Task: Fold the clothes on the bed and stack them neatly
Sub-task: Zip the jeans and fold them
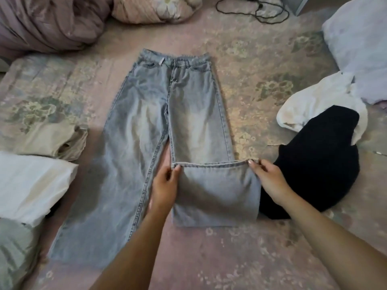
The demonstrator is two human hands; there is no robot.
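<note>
Now | pale jeans (pixel 167 114) flat | right leg folded up, hem pinched

— From where does the camera look?
— There is one view only, from the person's head, facing forward and down on the bed (pixel 261 65).
— Is it near?
— Near enough that both forearms enter from the bottom edge; the wide lens bends the far edges.
</note>
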